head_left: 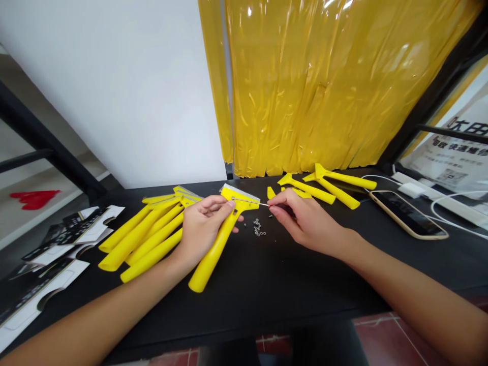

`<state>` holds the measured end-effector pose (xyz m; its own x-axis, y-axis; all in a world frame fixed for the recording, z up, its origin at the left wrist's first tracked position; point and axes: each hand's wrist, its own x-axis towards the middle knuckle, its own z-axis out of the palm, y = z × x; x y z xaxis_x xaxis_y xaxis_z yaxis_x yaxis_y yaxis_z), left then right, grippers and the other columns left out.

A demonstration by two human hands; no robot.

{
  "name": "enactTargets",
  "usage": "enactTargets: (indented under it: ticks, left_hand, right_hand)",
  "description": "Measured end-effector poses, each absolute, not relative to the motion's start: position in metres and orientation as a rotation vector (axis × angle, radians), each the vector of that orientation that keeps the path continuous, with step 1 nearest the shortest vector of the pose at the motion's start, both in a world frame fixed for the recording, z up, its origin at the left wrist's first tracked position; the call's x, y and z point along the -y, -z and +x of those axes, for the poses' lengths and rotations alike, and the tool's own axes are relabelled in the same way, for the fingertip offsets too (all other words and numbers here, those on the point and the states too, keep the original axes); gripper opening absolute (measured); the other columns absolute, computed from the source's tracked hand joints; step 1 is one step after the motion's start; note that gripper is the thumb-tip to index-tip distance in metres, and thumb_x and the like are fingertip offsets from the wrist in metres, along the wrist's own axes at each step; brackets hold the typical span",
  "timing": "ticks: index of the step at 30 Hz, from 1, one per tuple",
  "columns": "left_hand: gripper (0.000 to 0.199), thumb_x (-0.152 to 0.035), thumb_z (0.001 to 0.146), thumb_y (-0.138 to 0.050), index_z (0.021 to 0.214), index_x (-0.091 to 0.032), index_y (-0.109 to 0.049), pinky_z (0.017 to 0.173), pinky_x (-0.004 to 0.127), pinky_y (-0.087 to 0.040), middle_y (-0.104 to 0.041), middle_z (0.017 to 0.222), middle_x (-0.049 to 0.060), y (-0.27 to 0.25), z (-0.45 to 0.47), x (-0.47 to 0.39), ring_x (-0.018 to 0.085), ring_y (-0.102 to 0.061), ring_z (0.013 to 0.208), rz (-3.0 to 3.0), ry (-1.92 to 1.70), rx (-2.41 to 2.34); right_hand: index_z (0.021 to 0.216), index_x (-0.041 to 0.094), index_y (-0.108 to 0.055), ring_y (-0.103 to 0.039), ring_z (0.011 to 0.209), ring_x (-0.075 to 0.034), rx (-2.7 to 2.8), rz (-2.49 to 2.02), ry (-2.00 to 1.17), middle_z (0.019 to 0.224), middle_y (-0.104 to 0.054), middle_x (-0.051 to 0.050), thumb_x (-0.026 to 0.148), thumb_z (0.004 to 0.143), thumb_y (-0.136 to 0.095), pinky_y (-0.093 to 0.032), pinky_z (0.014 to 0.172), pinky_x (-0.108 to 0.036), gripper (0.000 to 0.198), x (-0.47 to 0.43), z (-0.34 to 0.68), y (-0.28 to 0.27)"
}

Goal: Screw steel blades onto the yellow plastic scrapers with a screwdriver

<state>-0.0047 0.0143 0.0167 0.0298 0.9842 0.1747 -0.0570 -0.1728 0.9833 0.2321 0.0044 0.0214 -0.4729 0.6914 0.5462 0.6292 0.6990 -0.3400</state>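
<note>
My left hand [208,223] is closed around a yellow scraper [213,256], its wide head tilted up and its handle pointing down toward me. A grey metal edge runs along the top of the head. Across the head lies a thin metal rod [251,202], one end near my left thumb and the other pinched between the fingertips of my right hand [305,218]. What exactly the rod is, I cannot make out. Below it, small metal nuts and screws [259,229] lie in a loose cluster on the black table [274,290].
Several yellow scrapers with metal edges [145,236] are piled left of my left hand. More yellow scraper handles [335,188] lie at the back right. A phone [407,213], white cables and a power strip [438,198] sit at right. Printed cards [57,254] lie at left.
</note>
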Motion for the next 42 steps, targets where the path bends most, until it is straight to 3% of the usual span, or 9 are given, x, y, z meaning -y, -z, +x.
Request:
enactTargets:
  ticks: [17, 21, 24, 28, 31, 37, 42]
  left_hand:
    - [0.024, -0.033, 0.077, -0.080, 0.085, -0.015, -0.068, 0.052, 0.034, -0.065, -0.076, 0.078, 0.006, -0.009, -0.007, -0.020, 0.026, -0.076, 0.068, 1.345, -1.358, -1.056]
    - [0.021, -0.033, 0.079, -0.079, 0.085, -0.016, -0.068, 0.054, 0.031, -0.065, -0.075, 0.076, 0.004, -0.006, -0.007, -0.019, 0.024, -0.076, 0.068, 1.453, -1.438, -1.091]
    - [0.019, -0.032, 0.079, -0.078, 0.086, -0.017, -0.069, 0.056, 0.030, -0.065, -0.076, 0.077, 0.003, -0.006, -0.007, -0.016, 0.023, -0.076, 0.069, 1.533, -1.468, -1.112]
    - [0.018, -0.032, 0.080, -0.078, 0.087, -0.017, -0.070, 0.055, 0.029, -0.065, -0.076, 0.078, 0.003, -0.008, -0.008, -0.016, 0.023, -0.076, 0.069, 1.578, -1.518, -1.140]
    - [0.018, -0.032, 0.080, -0.077, 0.087, -0.017, -0.070, 0.056, 0.030, -0.065, -0.075, 0.074, 0.002, -0.009, -0.010, -0.019, 0.023, -0.076, 0.069, 1.613, -1.565, -1.179]
    - [0.018, -0.033, 0.081, -0.076, 0.089, -0.018, -0.072, 0.060, 0.028, -0.065, -0.076, 0.074, 0.001, -0.005, -0.015, -0.022, 0.020, -0.075, 0.065, 1.769, -1.622, -1.258]
    - [0.018, -0.035, 0.084, -0.073, 0.093, -0.020, -0.074, 0.065, 0.026, -0.064, -0.077, 0.079, 0.001, -0.007, -0.018, -0.023, 0.018, -0.075, 0.069, 1.921, -1.621, -1.386]
  right_hand:
    - [0.103, 0.021, -0.056, -0.066, 0.073, -0.018, 2.281, -1.039, -0.065, 0.089, -0.069, -0.004, 0.033, 0.104, -0.042, -0.043, 0.064, -0.029, 0.019, -0.007, 0.232, -0.021]
    - [0.106, 0.023, -0.060, -0.070, 0.081, -0.018, 2.205, -1.021, 0.035, 0.096, -0.074, -0.003, 0.038, 0.103, -0.048, -0.045, 0.068, -0.029, 0.020, -0.007, 0.232, -0.020]
    - [0.109, 0.025, -0.061, -0.071, 0.077, -0.018, 2.171, -1.048, 0.081, 0.091, -0.075, -0.001, 0.042, 0.101, -0.050, -0.044, 0.065, -0.029, 0.022, -0.003, 0.228, -0.020]
    - [0.113, 0.023, -0.055, -0.069, 0.074, -0.018, 2.125, -1.115, -0.027, 0.087, -0.072, -0.001, 0.037, 0.095, -0.059, -0.044, 0.063, -0.028, 0.023, 0.002, 0.221, -0.021]
    - [0.111, 0.022, -0.055, -0.067, 0.075, -0.016, 2.113, -1.100, -0.125, 0.093, -0.071, -0.003, 0.031, 0.098, -0.052, -0.045, 0.066, -0.027, 0.016, -0.001, 0.221, -0.020]
    - [0.095, 0.022, -0.062, -0.062, 0.067, -0.018, 2.086, -1.258, -0.133, 0.078, -0.069, -0.002, 0.040, 0.104, -0.040, -0.039, 0.063, -0.029, 0.030, -0.004, 0.222, -0.020]
    - [0.111, 0.021, -0.055, -0.064, 0.071, -0.018, 2.085, -1.196, -0.238, 0.088, -0.070, -0.003, 0.037, 0.099, -0.049, -0.042, 0.063, -0.028, 0.020, -0.001, 0.217, -0.017]
